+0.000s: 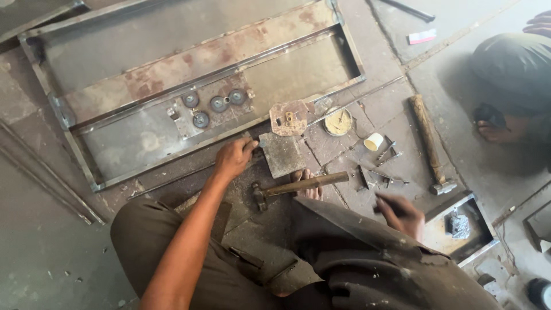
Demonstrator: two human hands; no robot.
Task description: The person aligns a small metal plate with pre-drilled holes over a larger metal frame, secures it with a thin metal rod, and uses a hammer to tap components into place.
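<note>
Left hand: the left hand (233, 158), centre of the frame, has its grip pinching the upper left corner of a flat grey square steel plate (282, 154) lying on the floor.
Right hand: the right hand (402, 213), lower right, is blurred; its fingers curl around a small dark item, too smeared to identify.
Hammer: a wooden-handled hammer with a dark metal head (298, 188) lies on the floor just below the plate, between the hands.
Frame: a long rectangular rusty steel frame (189, 63) fills the upper left.
Nearby: a rusty perforated square plate (288, 118) lies just above the grey plate; a second wooden-handled hammer (429, 143) lies at right.
Other person: a crouching person's foot (495, 132) shows at the right edge.
</note>
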